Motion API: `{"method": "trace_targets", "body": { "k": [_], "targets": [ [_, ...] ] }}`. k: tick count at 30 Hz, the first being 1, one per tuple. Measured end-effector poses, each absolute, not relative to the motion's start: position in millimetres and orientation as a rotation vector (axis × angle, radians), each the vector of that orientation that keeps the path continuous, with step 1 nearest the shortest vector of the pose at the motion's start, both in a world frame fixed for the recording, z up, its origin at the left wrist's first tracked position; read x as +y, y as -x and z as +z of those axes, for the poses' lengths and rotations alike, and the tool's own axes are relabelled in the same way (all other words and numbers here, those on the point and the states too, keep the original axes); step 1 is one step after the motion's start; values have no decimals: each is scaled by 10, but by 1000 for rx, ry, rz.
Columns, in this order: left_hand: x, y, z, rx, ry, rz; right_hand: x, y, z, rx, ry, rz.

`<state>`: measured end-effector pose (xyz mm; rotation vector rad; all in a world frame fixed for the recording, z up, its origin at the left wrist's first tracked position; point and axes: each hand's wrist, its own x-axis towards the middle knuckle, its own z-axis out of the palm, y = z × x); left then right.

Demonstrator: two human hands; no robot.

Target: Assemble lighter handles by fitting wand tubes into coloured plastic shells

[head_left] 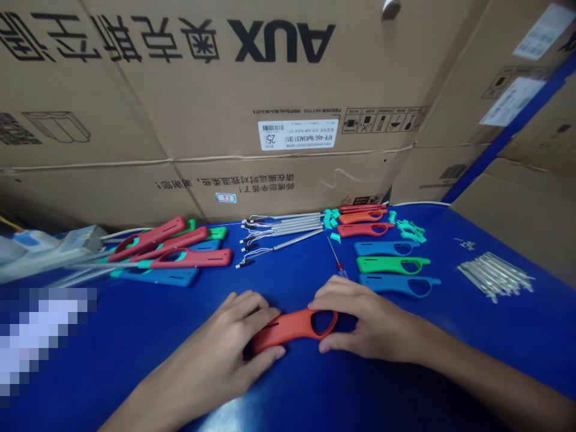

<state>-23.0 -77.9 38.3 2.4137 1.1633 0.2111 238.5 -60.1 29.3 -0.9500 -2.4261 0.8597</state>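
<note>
This is an assembly workshop, shown by plastic casings [378,264], wired metal tubes [297,239] and a screwdriver [340,266].

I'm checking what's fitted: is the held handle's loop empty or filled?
Empty: the blue tabletop shows through the loop of the orange-red handle.

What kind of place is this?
Probably a small hand-assembly workstation: a row of plastic casings that look like lighter handles, wired metal tubes and a screwdriver, laid out on a blue tabletop.

Orange casing [292,327] partly behind hands [231,338]
</note>
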Motion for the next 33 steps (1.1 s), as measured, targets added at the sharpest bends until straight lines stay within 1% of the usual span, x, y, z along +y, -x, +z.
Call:
{"method": "trace_targets", "body": {
  "k": [9, 13, 18, 30, 33],
  "targets": [
    [-761, 199, 346, 1175, -2379, 150, -634, -2365, 193, -2435, 987, 881],
    [-735, 254, 356, 1157, -2331, 183, -683, -2339, 210, -2464, 1004, 856],
    [-719, 303, 376, 1172, -2302, 135, -695, -2348, 257, -2489, 1050, 885],
    [-791, 208, 393, 1165, -2413, 109, -724, -2326, 216, -2489, 1016, 725],
    [-799, 211, 405, 1166, -2401, 85, -724, -2330, 227, -2482, 1014, 732]
  ]
}}
